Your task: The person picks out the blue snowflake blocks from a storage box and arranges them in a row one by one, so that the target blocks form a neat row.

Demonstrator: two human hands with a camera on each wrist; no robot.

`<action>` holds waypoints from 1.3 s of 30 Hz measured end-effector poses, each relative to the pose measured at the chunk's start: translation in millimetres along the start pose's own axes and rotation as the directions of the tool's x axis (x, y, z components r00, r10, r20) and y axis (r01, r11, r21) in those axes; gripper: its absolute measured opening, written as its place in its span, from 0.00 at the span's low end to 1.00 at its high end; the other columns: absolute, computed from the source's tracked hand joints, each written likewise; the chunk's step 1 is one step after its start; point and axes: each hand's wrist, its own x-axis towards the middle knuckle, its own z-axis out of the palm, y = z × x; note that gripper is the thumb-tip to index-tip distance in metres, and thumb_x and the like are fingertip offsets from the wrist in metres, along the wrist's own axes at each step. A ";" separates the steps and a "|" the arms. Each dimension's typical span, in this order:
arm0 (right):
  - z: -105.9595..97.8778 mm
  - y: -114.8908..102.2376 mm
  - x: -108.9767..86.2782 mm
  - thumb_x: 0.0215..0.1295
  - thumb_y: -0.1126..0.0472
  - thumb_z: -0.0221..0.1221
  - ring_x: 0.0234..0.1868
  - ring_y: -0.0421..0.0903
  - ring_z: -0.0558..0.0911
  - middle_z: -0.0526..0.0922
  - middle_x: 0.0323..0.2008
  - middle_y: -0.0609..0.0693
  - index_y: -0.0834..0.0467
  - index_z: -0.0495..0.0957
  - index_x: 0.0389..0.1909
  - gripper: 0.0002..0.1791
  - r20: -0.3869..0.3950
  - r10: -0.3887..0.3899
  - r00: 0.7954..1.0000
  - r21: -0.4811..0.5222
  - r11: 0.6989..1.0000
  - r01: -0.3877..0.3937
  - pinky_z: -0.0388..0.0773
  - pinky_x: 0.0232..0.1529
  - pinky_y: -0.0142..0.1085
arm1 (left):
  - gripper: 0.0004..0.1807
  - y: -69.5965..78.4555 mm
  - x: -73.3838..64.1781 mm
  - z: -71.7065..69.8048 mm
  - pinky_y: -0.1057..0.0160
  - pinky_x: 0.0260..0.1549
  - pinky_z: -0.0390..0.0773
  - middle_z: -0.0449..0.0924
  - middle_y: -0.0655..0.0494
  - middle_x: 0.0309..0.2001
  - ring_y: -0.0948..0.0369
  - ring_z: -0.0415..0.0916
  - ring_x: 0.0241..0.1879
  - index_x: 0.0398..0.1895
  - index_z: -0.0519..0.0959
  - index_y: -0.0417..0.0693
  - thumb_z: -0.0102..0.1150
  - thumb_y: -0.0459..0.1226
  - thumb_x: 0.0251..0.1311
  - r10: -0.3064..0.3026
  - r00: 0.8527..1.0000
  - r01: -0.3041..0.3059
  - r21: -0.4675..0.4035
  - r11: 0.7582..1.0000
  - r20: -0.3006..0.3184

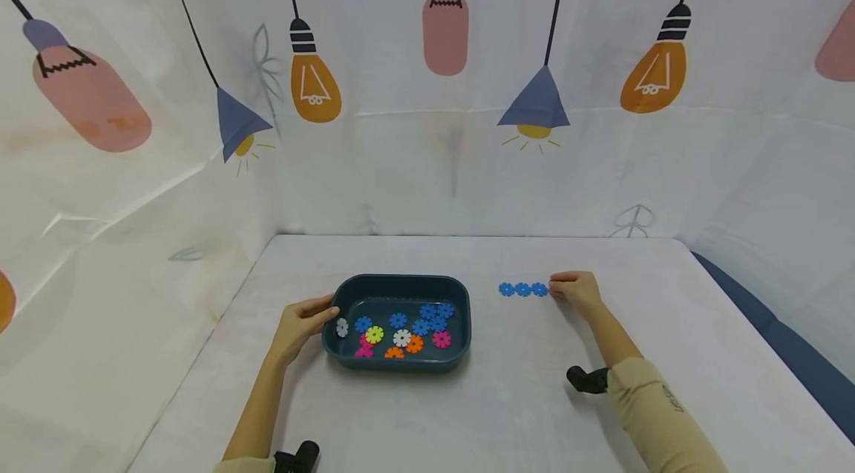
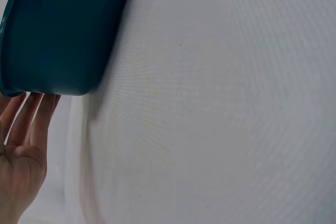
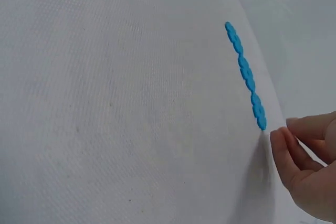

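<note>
My left hand [image 1: 302, 324] holds the left end of a dark teal plastic tray [image 1: 464, 324], thumb over the rim and fingers along the outside wall. In the left wrist view, those fingers [image 2: 38, 121] reach up against the tray's end. Inside lie several flower-shaped plastic discs in blue, pink, orange, white and yellow, among them a yellow disc [image 1: 374, 335]. To the right, three blue discs [image 1: 523, 289] form a straight row on the table. My right hand [image 1: 576, 290] is at the row's right end, fingertips close together beside the last disc, with nothing visible between them.
A white cloth covers the table [image 1: 508, 413]. White sheeting [image 1: 401, 161] printed with lamps and bulbs hangs behind it and along the sides. Black wrist mounts [image 1: 588, 380] protrude from both forearms. Dark blue material [image 1: 768, 332] shows beyond the right table edge.
</note>
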 end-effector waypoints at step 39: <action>209.0 -104.9 -33.0 0.55 0.75 0.61 0.36 0.50 0.85 0.83 0.41 0.66 0.76 0.75 0.48 0.18 0.369 0.096 0.924 0.263 0.943 -0.203 0.81 0.41 0.39 | 0.26 -11.3 5.6 -0.5 0.67 0.38 0.80 0.73 0.34 0.56 0.71 0.79 0.40 0.58 0.72 0.29 0.63 0.35 0.58 0.027 0.999 -0.027 -0.005 1.000 -0.020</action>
